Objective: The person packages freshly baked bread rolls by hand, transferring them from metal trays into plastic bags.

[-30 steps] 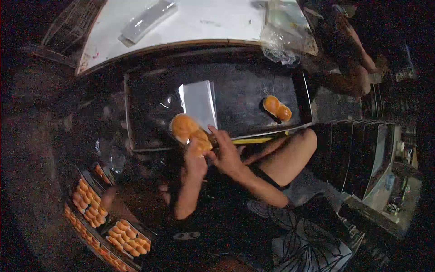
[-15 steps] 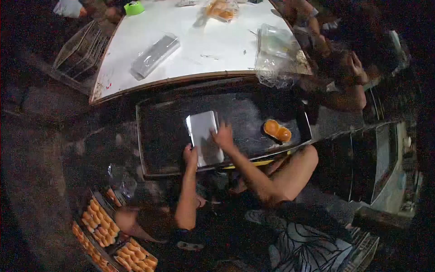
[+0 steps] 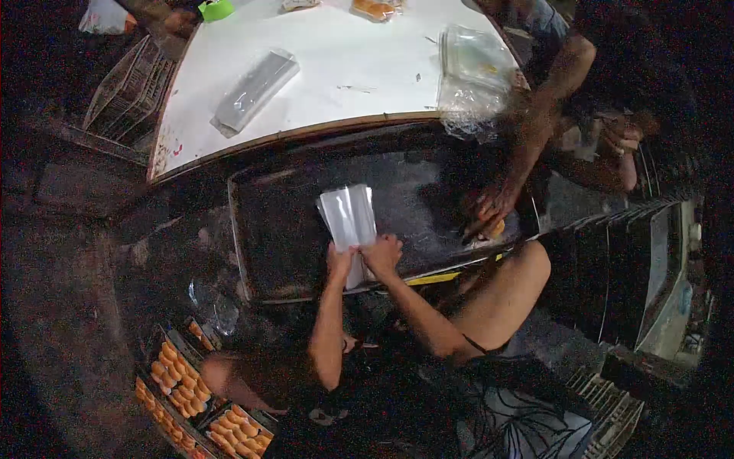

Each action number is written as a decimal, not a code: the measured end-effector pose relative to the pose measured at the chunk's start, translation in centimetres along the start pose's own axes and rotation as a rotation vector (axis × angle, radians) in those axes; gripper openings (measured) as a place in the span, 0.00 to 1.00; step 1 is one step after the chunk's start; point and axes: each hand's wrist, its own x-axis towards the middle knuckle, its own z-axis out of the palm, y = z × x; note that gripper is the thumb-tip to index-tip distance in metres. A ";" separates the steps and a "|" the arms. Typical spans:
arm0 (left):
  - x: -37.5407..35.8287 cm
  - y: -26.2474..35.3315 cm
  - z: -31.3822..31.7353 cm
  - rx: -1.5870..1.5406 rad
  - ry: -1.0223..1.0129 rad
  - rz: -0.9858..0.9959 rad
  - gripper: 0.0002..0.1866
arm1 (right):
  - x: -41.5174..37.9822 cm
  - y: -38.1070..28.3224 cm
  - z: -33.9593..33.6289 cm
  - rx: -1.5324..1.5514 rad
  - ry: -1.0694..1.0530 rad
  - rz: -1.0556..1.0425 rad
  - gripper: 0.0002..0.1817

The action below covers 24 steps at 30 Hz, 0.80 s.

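Observation:
A stack of clear plastic bags (image 3: 348, 214) lies over the dark tray (image 3: 283, 222), its far end slightly fanned. My left hand (image 3: 339, 262) grips the near left side of the stack. On the right side, my right hand (image 3: 381, 254) has its fingers curled around the bags, close to my left. A co-worker's hand (image 3: 493, 210) reaches down onto the bread buns (image 3: 497, 228) at the tray's right end and hides most of them.
On the white table (image 3: 329, 69) lie a plastic-wrapped bundle (image 3: 256, 90), more clear bags (image 3: 474, 69), bagged bread (image 3: 376, 9) and a green object (image 3: 216, 10). Trays of buns (image 3: 180, 379) stand at lower left. Crates (image 3: 134, 88) are at far left.
My right hand has come down from the stack's right edge to its near end, beside my left. A co-worker's arm has reached in from the right onto the buns.

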 end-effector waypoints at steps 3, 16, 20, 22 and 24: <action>-1.2 4.0 -0.6 0.016 -0.008 0.100 0.28 | 0.6 2.2 -1.0 0.018 -0.043 -0.135 0.32; 25.1 27.3 0.3 0.559 -0.327 0.052 0.35 | -2.7 6.6 -19.0 0.485 -0.102 -0.139 0.27; 21.9 24.6 -1.0 -0.161 0.139 0.054 0.40 | -2.5 5.6 -18.1 0.367 -0.166 -0.253 0.27; 18.1 23.2 -5.5 0.197 0.396 0.306 0.43 | -3.1 5.5 -17.5 0.297 -0.224 -0.290 0.26; 13.9 20.0 -12.5 0.242 0.235 0.375 0.38 | -3.0 4.8 -16.5 0.220 -0.299 -0.390 0.26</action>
